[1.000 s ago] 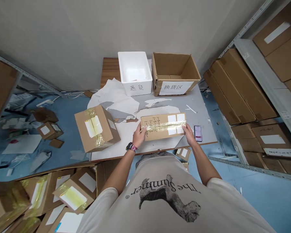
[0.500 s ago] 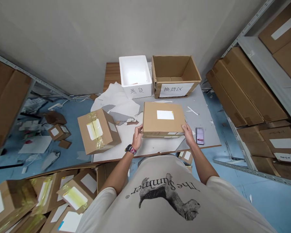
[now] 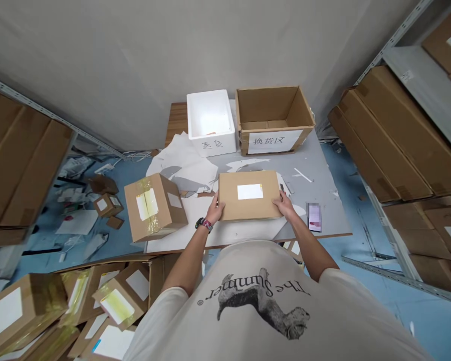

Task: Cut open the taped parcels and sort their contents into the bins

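A flat brown cardboard box [image 3: 231, 195] with a white label lies level between my hands over the table's front half. My left hand [image 3: 215, 208] grips its left end, thumb on top and the other fingers down the side. At the right end my right hand [image 3: 283, 204] closes round the corner in the same way. A small dark object shows just beyond the right fingers; I cannot make out what it is. Left of my left hand stands a larger taped cardboard box [image 3: 176, 215]. A phone [image 3: 314, 217] lies on the table to the right of my right hand.
At the table's back stand a white foam box [image 3: 217, 145] and an open carton [image 3: 304, 138], both with handwritten characters. Torn white paper [image 3: 184, 155] covers part of the tabletop. Several taped parcels [image 3: 26, 306] are piled at lower left. Shelves with cartons [image 3: 394, 135] flank both sides.
The flat box has come down closer to the table and tilted level, so its front face shows less. Both hands have kept hold of its ends. The view has shifted slightly.
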### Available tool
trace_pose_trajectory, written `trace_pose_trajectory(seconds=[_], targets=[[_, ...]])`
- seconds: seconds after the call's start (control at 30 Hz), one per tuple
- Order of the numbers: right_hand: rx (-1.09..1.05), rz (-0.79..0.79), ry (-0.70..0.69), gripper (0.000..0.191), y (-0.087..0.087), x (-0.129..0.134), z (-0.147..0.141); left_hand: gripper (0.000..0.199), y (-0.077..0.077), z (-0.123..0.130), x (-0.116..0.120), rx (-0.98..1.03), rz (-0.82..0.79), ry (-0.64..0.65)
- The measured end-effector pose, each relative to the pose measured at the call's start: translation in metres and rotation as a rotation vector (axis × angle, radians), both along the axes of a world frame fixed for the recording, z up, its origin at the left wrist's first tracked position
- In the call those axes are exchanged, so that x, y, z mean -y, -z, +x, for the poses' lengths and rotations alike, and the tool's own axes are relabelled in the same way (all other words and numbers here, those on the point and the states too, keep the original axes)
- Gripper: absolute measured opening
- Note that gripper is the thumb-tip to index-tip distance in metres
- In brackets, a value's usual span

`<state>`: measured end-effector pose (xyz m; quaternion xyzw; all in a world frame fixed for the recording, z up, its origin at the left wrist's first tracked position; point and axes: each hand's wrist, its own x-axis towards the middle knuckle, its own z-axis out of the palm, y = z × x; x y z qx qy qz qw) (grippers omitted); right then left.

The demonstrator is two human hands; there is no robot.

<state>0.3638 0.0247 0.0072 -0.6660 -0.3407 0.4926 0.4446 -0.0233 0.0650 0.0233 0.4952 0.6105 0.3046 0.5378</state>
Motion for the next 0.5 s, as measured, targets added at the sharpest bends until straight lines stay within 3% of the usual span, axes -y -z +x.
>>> trace_pose_trajectory(seconds=[0.17, 0.3, 0.4, 0.5], targets=[[-0.072, 0.126, 0.080, 0.080, -0.013, 0.008, 0.011, 0.087, -0.016, -0.009, 0.008, 0.086, 0.221, 0.023], [-0.122, 0.160, 0.076, 0.103, -0.022, 0.010, 0.011, 0.094, -0.021, -0.010, 0.014, 0.177, 0.261, -0.009], [-0.128, 0.222, 0.090, 0.094, -0.027, 0.005, 0.009, 0.097, -0.016, -0.011, 0.014, 0.223, 0.260, -0.080], [-0.192, 0.240, 0.154, 0.075, -0.027, 0.002, 0.009, 0.084, -0.009, -0.014, 0.020, 0.257, 0.157, -0.176]])
